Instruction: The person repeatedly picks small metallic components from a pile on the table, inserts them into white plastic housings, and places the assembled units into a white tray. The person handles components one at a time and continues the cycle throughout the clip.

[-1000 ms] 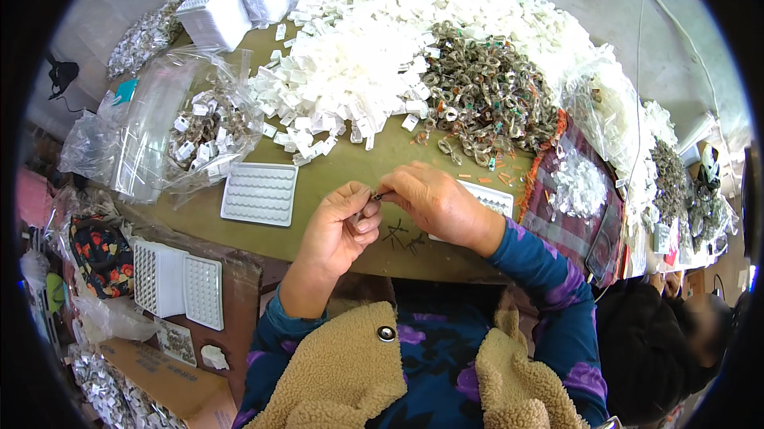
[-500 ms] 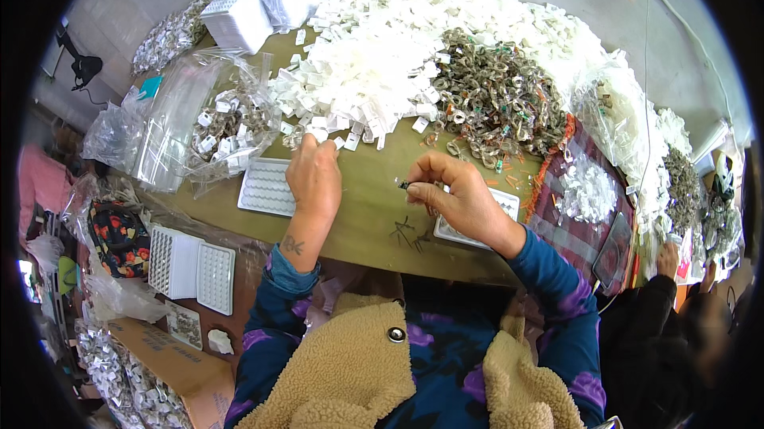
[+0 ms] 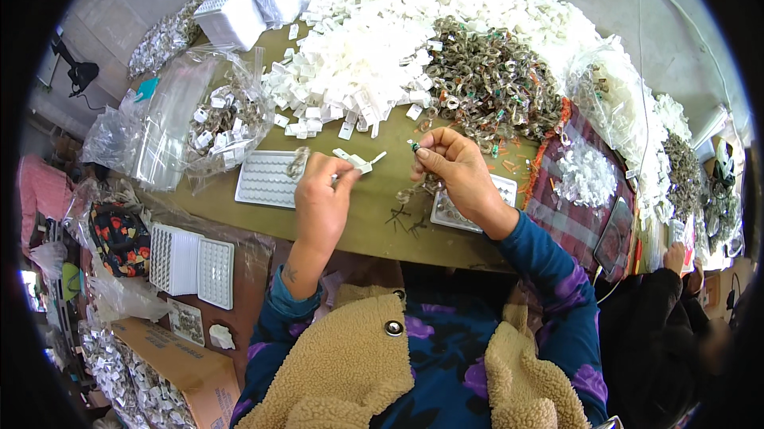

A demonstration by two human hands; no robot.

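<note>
My left hand has its fingers closed on a small white plastic case with a flap standing out to the right. A small grey-brown coil shows beside its knuckles. Opposite it, my right hand pinches a small dark green connector between thumb and forefinger. Below these fingers hangs a greyish cable coil, seemingly part of the same piece. A white ribbed tray lies left of my left hand. Another white tray is partly hidden under my right hand.
Behind my hands are heaps of white plastic cases and cable coils. A clear bag of finished-looking pieces lies left. Right are a plaid cloth, clear bits and a phone. Another person's hand shows far right.
My left hand has come from the edge of the white heap toward me and now holds a white case. My right hand has risen slightly, still pinching the connector.
</note>
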